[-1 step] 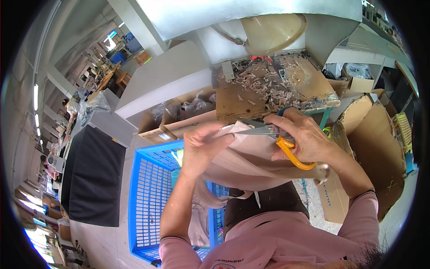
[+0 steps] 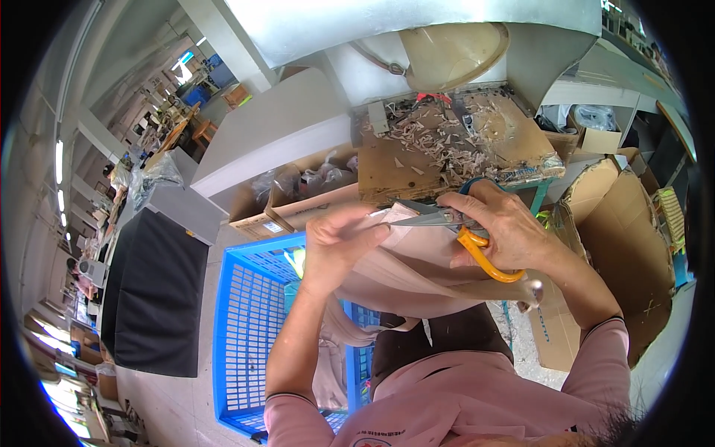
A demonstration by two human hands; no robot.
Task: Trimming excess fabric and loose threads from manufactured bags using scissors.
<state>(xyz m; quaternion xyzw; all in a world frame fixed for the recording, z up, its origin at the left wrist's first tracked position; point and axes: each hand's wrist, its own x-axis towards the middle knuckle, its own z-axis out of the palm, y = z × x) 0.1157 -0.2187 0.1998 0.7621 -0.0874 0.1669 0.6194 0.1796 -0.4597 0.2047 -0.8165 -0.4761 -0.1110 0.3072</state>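
Beige fabric (image 2: 417, 261) hangs between my hands in front of my lap, and part of it trails down on the left. My left hand (image 2: 337, 242) pinches its upper edge between thumb and fingers. In my right hand (image 2: 510, 223) is a pair of scissors (image 2: 484, 255) with an orange handle loop. The blades point left, apart, around the fabric's edge close to my left fingertips. Whether they are cutting through it at this instant I cannot tell. A strip of the fabric reaches right, below the scissors, to a small shiny end piece.
A worn wooden board (image 2: 417, 160) with many beige scraps lies beyond my hands. At the lower left stands a blue plastic basket (image 2: 242, 328) with more beige fabric. Cardboard boxes (image 2: 618, 246) stand at the right; another box (image 2: 320, 205) sits under the grey table (image 2: 275, 127).
The fabric's right end with the shiny piece has shifted very slightly. Both hands and the scissors stay almost in the same place.
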